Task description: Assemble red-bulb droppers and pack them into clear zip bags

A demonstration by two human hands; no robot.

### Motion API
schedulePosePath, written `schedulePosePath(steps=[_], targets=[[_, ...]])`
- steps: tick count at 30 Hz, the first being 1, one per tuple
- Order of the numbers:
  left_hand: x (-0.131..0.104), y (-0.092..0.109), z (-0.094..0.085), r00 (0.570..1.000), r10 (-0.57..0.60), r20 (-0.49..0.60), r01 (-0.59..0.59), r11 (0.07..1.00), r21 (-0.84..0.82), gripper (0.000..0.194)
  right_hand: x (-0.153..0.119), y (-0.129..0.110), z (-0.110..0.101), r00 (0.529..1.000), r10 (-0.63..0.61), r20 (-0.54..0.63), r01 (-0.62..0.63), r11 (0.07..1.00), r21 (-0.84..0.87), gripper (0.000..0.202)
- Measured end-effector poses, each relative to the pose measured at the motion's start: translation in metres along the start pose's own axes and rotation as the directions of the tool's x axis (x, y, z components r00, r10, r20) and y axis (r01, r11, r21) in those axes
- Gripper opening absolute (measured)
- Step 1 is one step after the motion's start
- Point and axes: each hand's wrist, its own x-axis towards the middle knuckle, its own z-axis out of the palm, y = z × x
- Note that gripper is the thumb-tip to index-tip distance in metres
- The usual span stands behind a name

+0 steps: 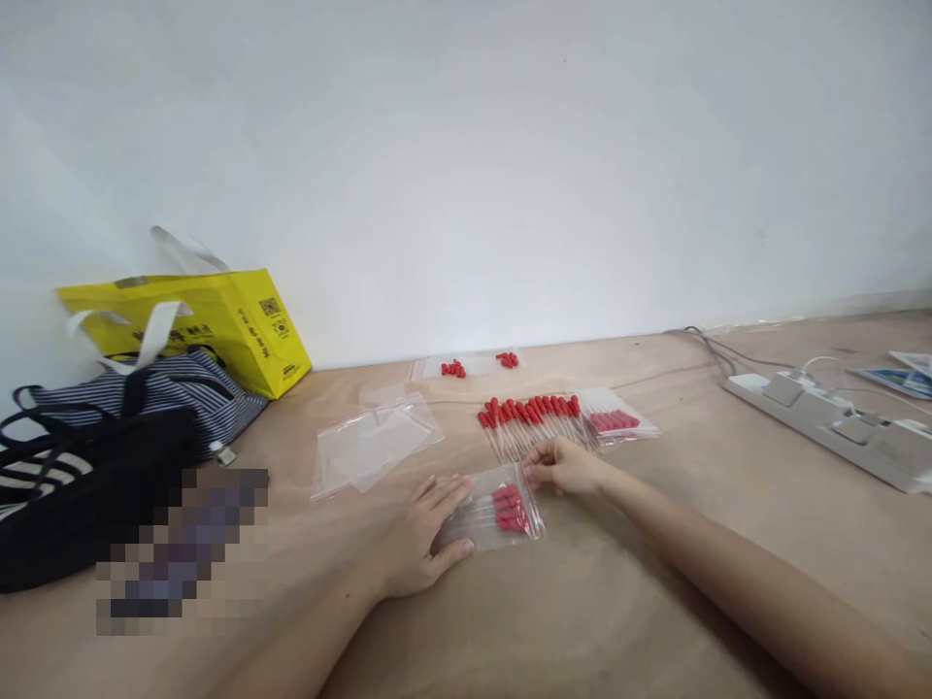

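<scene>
A clear zip bag (484,519) holding several red-tipped sticks lies on the table between my hands. My left hand (429,539) rests over the bag's left end, fingers spread. At the bag's upper right corner, the fingers of my right hand (557,468) are pinched together on its zip edge. Just behind my right hand is a row of red-tipped sticks (539,413), fanned out with their tips pointing away. Another filled zip bag (615,419) lies to the right of that row. Flat, clear bags (375,442) overlap at the left.
Near the wall, small red pieces (453,369) lie on a clear bag. A yellow bag (269,330), a striped bag (211,398) and a black bag (123,485) stand at the left. A white power strip (837,427) with cables is at the right.
</scene>
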Motion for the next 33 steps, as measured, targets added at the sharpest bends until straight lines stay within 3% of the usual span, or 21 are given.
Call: schedulePosePath(steps=[4, 9, 13, 17, 22, 26, 28, 30, 33], targets=[[-0.001, 0.0, 0.0, 1.0, 0.008, 0.003, -0.008, 1.0, 0.005, 0.058, 0.036, -0.011, -0.017, 0.973, 0.003, -0.231, -0.033, 0.992, -0.125, 0.012], [-0.002, -0.001, 0.0, 1.0, 0.015, 0.006, -0.015, 1.0, 0.004, 0.056, 0.079, -0.029, 0.002, 0.883, 0.056, -0.466, -0.173, 0.962, -0.212, 0.033], [-0.001, -0.001, -0.001, 1.0, 0.013, 0.026, -0.013, 1.0, 0.0, 0.055, 0.097, -0.034, 0.019, 0.848, 0.097, -0.52, -0.231, 0.953, -0.198, 0.028], [-0.001, 0.002, -0.004, 0.999, 0.002, 0.032, -0.002, 1.0, -0.005, 0.057, 0.102, -0.031, 0.02, 0.844, 0.115, -0.524, -0.213, 0.968, -0.131, 0.018], [-0.001, 0.003, -0.004, 1.0, -0.01, 0.016, 0.01, 1.0, -0.003, 0.059, 0.086, -0.02, -0.007, 0.854, 0.028, -0.52, -0.021, 1.0, 0.019, 0.029], [-0.002, -0.001, 0.0, 1.0, -0.001, 0.0, 0.001, 1.0, 0.008, 0.061, 0.048, -0.003, -0.029, 0.788, -0.019, -0.616, 0.125, 0.984, 0.129, 0.041], [-0.002, -0.002, 0.001, 1.0, -0.011, -0.012, 0.012, 1.0, 0.015, 0.061, 0.025, 0.006, -0.029, 0.767, -0.014, -0.641, 0.17, 0.968, 0.182, 0.044], [-0.001, -0.003, 0.002, 1.0, -0.022, -0.015, 0.022, 1.0, 0.019, 0.061, 0.006, 0.014, -0.023, 0.762, 0.043, -0.647, 0.254, 0.898, 0.359, 0.043], [-0.001, -0.003, 0.001, 0.999, -0.037, 0.0, 0.037, 0.999, 0.022, 0.061, -0.01, 0.02, -0.01, 0.776, 0.12, -0.619, 0.286, 0.808, 0.515, 0.042]])
